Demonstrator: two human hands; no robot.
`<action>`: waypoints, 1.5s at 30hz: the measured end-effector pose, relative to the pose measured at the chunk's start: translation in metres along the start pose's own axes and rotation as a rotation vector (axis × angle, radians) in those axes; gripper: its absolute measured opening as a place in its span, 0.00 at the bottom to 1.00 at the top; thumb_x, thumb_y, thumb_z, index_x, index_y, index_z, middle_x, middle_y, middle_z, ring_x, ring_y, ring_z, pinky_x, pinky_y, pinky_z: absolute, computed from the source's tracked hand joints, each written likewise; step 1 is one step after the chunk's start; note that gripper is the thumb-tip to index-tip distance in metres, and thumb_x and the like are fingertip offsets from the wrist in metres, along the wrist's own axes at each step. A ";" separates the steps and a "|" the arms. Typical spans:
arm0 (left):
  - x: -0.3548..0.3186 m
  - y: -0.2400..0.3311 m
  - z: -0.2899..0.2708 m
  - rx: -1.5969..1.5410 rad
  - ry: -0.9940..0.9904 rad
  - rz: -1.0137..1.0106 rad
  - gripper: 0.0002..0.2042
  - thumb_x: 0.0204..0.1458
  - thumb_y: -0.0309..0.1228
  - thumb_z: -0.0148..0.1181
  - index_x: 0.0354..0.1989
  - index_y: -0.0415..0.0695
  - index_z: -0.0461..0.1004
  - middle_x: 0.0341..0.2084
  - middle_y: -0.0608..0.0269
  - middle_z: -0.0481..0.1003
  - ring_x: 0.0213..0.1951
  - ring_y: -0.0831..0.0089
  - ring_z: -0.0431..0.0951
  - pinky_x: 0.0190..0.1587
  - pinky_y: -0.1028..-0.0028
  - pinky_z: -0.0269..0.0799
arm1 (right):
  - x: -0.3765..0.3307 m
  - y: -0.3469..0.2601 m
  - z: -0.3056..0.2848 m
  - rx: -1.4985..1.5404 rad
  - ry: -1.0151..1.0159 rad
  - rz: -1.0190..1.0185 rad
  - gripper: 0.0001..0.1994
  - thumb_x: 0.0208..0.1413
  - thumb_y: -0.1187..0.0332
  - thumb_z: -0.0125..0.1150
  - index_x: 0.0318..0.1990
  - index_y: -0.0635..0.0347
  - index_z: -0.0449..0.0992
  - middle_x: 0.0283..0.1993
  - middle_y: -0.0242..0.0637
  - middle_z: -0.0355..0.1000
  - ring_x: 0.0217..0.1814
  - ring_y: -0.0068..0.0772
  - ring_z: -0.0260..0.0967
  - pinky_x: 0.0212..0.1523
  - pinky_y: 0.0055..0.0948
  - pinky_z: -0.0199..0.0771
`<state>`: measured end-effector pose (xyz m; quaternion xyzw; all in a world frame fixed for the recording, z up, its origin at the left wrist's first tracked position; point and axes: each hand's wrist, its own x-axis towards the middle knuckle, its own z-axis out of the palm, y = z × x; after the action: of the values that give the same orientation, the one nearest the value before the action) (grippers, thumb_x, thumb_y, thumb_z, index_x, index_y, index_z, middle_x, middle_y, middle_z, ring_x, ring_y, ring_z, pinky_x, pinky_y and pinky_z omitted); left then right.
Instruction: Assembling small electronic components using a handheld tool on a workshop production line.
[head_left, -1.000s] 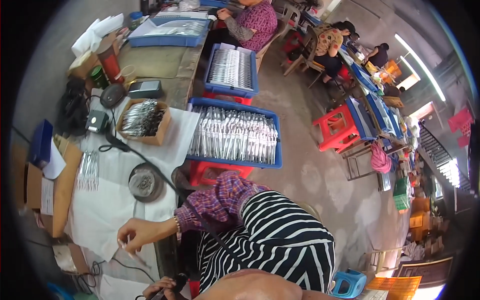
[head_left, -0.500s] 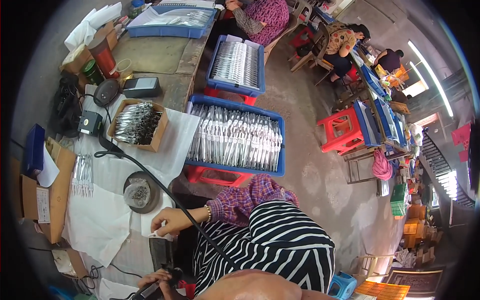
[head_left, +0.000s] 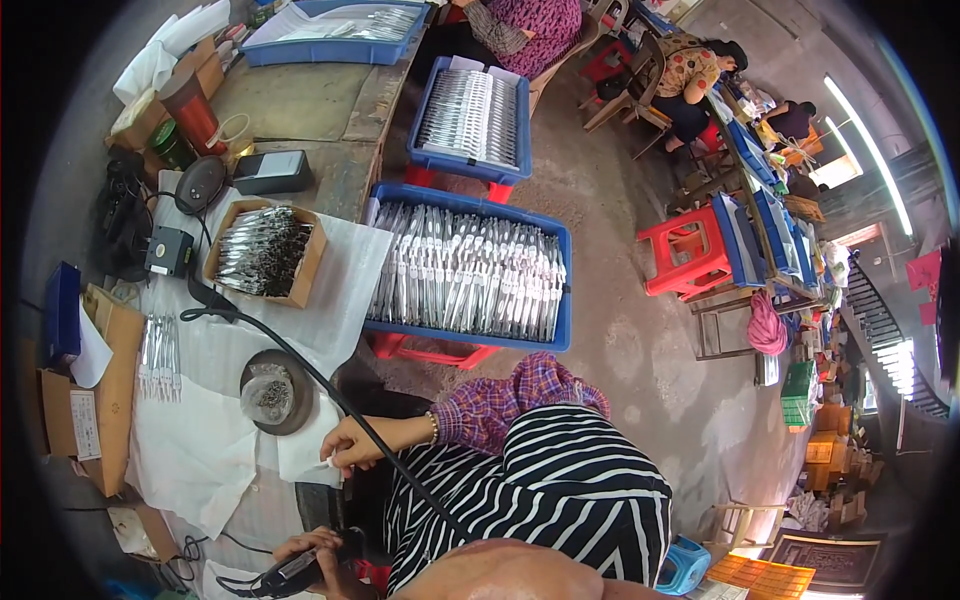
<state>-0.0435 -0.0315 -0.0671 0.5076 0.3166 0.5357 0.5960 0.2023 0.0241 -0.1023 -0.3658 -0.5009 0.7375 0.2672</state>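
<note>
At the table's near edge, my right hand (head_left: pixel 360 444), in a purple plaid sleeve, is closed in a pinch on a small white piece (head_left: pixel 331 461) whose kind I cannot make out. Lower down, my left hand (head_left: pixel 312 552) is wrapped around a black handheld device (head_left: pixel 285 577); its lower part is cut off by the picture's edge. Beyond the right hand stands a round dark dish (head_left: pixel 298 418) holding a clear bag of small metal parts (head_left: pixel 268 396). White sheeting (head_left: pixel 195 450) covers the tabletop around it. A black cable (head_left: pixel 345 400) crosses in front of my right hand.
A cardboard box (head_left: pixel 308 270) of slender metal pieces stands on the table, near a small row of pieces (head_left: pixel 160 358). Blue trays (head_left: pixel 568 262) full of slender pieces rest on red stools (head_left: pixel 440 352) beside me. Other people (head_left: pixel 535 30) sit farther off.
My right hand has shifted slightly right and up with the white piece. My left hand has turned the black device, which now shows more fully. The whole view has shifted a little.
</note>
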 end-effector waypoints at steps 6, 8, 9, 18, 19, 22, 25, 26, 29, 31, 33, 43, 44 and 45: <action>0.000 -0.006 -0.005 -0.067 -0.030 -0.042 0.09 0.48 0.26 0.57 0.35 0.39 0.65 0.28 0.50 0.73 0.29 0.60 0.73 0.37 0.60 0.69 | 0.000 0.006 0.003 0.013 -0.004 -0.058 0.14 0.55 0.65 0.52 0.45 0.65 0.73 0.25 0.31 0.74 0.17 0.16 0.64 0.18 0.16 0.64; -0.001 -0.006 -0.006 -0.089 -0.039 -0.055 0.09 0.49 0.27 0.57 0.34 0.39 0.65 0.28 0.50 0.73 0.29 0.59 0.73 0.38 0.60 0.69 | 0.000 0.006 0.003 0.065 0.002 -0.027 0.14 0.56 0.64 0.53 0.42 0.65 0.74 0.24 0.30 0.74 0.17 0.15 0.63 0.18 0.16 0.63; -0.001 -0.006 -0.006 -0.101 -0.043 -0.062 0.08 0.49 0.27 0.57 0.33 0.38 0.66 0.28 0.49 0.73 0.30 0.59 0.74 0.38 0.60 0.68 | 0.000 0.005 0.003 0.066 0.001 -0.027 0.14 0.56 0.64 0.53 0.42 0.65 0.74 0.24 0.30 0.74 0.17 0.15 0.63 0.18 0.16 0.63; -0.002 -0.010 -0.009 -0.210 -0.085 -0.132 0.08 0.49 0.29 0.56 0.29 0.35 0.69 0.29 0.48 0.73 0.31 0.57 0.74 0.39 0.61 0.67 | -0.001 0.008 0.003 0.067 0.014 0.020 0.14 0.55 0.61 0.54 0.40 0.63 0.75 0.23 0.29 0.73 0.16 0.15 0.61 0.16 0.15 0.60; -0.002 -0.011 -0.009 -0.225 -0.092 -0.142 0.08 0.49 0.29 0.56 0.28 0.35 0.69 0.29 0.48 0.73 0.31 0.57 0.74 0.39 0.61 0.67 | -0.002 0.010 0.002 0.071 0.014 0.026 0.14 0.55 0.61 0.54 0.40 0.63 0.75 0.23 0.29 0.73 0.16 0.15 0.61 0.16 0.16 0.60; -0.002 0.005 -0.004 -0.233 -0.087 -0.147 0.09 0.49 0.29 0.56 0.27 0.34 0.69 0.29 0.48 0.73 0.31 0.56 0.74 0.39 0.61 0.67 | 0.002 0.009 0.006 0.060 -0.007 0.027 0.14 0.55 0.61 0.54 0.40 0.63 0.75 0.23 0.29 0.73 0.16 0.15 0.62 0.17 0.16 0.60; 0.004 0.009 0.006 -0.313 -0.092 -0.135 0.07 0.51 0.26 0.53 0.30 0.33 0.71 0.31 0.48 0.75 0.32 0.54 0.75 0.39 0.58 0.67 | 0.001 0.013 0.005 0.051 0.005 0.032 0.14 0.54 0.61 0.54 0.41 0.63 0.75 0.23 0.30 0.73 0.17 0.15 0.62 0.17 0.16 0.61; 0.004 0.008 0.007 -0.222 -0.079 -0.126 0.06 0.51 0.26 0.54 0.29 0.34 0.71 0.30 0.48 0.75 0.31 0.55 0.75 0.39 0.58 0.67 | 0.001 0.014 0.005 0.055 0.011 0.031 0.14 0.54 0.62 0.55 0.41 0.63 0.76 0.23 0.30 0.73 0.17 0.15 0.62 0.17 0.16 0.61; 0.006 0.014 0.019 -0.159 -0.020 -0.135 0.05 0.51 0.25 0.55 0.28 0.35 0.70 0.28 0.49 0.75 0.30 0.57 0.75 0.39 0.59 0.67 | -0.001 0.012 0.004 0.044 0.019 0.032 0.14 0.54 0.62 0.55 0.40 0.63 0.76 0.23 0.30 0.73 0.17 0.15 0.63 0.17 0.16 0.61; 0.007 0.015 0.021 -0.187 0.027 -0.152 0.05 0.51 0.25 0.56 0.27 0.36 0.70 0.26 0.49 0.75 0.30 0.58 0.75 0.39 0.59 0.67 | -0.001 0.012 0.003 0.046 0.022 0.039 0.14 0.54 0.62 0.55 0.41 0.63 0.76 0.23 0.30 0.73 0.17 0.15 0.63 0.17 0.16 0.61; 0.005 0.009 0.016 -0.112 -0.019 -0.115 0.05 0.50 0.24 0.58 0.29 0.37 0.68 0.24 0.50 0.74 0.29 0.59 0.75 0.39 0.59 0.67 | -0.001 0.011 0.004 0.047 0.022 0.045 0.14 0.55 0.62 0.55 0.41 0.63 0.76 0.23 0.30 0.73 0.17 0.15 0.63 0.17 0.16 0.61; 0.008 -0.010 -0.026 -0.163 -0.257 -0.129 0.07 0.51 0.22 0.56 0.35 0.40 0.64 0.27 0.50 0.74 0.29 0.59 0.75 0.38 0.58 0.67 | -0.001 0.013 0.005 0.072 0.035 0.048 0.14 0.54 0.63 0.55 0.43 0.63 0.75 0.23 0.31 0.73 0.17 0.16 0.63 0.16 0.16 0.62; 0.009 -0.008 -0.024 -0.154 -0.255 -0.139 0.07 0.52 0.22 0.55 0.35 0.40 0.64 0.27 0.50 0.74 0.29 0.59 0.75 0.38 0.57 0.67 | -0.001 0.013 0.004 0.070 0.038 0.047 0.14 0.54 0.63 0.55 0.43 0.63 0.75 0.23 0.31 0.73 0.17 0.16 0.64 0.17 0.16 0.62; 0.009 -0.007 -0.022 -0.145 -0.254 -0.149 0.06 0.52 0.22 0.55 0.36 0.40 0.64 0.27 0.50 0.74 0.28 0.59 0.75 0.38 0.57 0.67 | -0.002 0.013 0.004 0.072 0.042 0.047 0.14 0.54 0.63 0.55 0.43 0.63 0.75 0.23 0.31 0.73 0.17 0.16 0.64 0.17 0.16 0.62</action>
<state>-0.0598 -0.0158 -0.0784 0.5021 0.2360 0.4427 0.7044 0.2000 0.0163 -0.1128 -0.3831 -0.4597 0.7532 0.2732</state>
